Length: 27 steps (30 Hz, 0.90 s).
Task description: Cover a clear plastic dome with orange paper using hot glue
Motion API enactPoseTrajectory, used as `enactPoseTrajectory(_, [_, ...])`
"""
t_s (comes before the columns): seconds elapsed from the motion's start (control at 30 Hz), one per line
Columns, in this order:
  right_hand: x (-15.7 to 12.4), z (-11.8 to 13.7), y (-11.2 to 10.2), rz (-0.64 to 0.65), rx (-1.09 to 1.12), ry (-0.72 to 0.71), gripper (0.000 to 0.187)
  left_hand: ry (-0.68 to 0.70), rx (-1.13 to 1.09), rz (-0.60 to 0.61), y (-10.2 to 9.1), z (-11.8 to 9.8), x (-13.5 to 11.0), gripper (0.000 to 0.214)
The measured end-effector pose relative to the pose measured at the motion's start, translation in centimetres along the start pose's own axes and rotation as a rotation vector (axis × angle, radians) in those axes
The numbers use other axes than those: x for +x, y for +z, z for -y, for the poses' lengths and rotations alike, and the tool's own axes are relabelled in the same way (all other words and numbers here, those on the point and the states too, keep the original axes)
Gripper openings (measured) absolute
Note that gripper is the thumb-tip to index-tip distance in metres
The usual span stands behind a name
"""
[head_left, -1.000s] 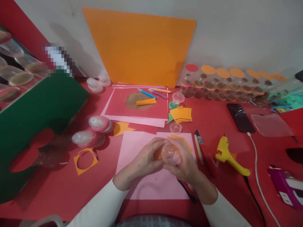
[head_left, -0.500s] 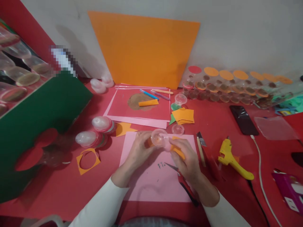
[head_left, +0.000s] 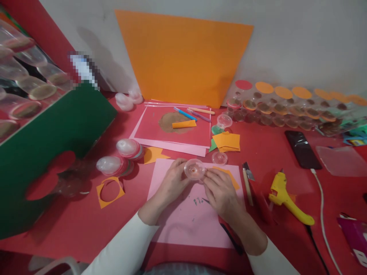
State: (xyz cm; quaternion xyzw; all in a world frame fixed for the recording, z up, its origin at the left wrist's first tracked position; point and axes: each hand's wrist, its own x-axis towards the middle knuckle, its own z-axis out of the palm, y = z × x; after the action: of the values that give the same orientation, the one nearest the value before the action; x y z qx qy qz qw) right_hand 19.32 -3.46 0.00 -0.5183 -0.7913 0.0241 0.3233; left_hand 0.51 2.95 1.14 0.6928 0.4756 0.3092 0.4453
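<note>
Over the pink sheet, my left hand and my right hand hold a small round clear plastic cup from opposite sides. The fingers of both hands are closed at its rim, and its open side faces up toward me. Scissors lie on the sheet, largely covered by my right hand and wrist. An orange paper piece shows just beyond my right fingers. Small dark scraps are scattered below the cup. Another clear plastic piece rests past the sheet's far edge.
A yellow glue gun, a craft knife and a phone on a cable lie to the right. Orange cards are stacked ahead. At left are egg-shaped plastic containers, a cut-out orange frame and a green box.
My right hand has turned over the cup's right side, its fingers now closed at the rim. The cup is tipped slightly more toward me. The whole view has shifted a little.
</note>
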Motion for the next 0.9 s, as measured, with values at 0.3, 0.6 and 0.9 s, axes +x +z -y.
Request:
enactPoseTrajectory(0.3, [0.4,0.02,0.04,0.01,0.036,-0.024,0.034,-0.004,0.05,0.011,-0.09,-0.37,0.06,0.019])
enactPoseTrajectory(0.6, [0.46,0.51,-0.05,-0.039,0.078,-0.019,0.034,0.008,0.037,-0.012,-0.02,-0.29,-0.07,0.021])
enactPoseTrajectory(0.9, [1.0,0.71,-0.55,-0.033,0.065,-0.063,0.028,-0.002,0.047,0.002,-0.03,-0.64,-0.02,0.018])
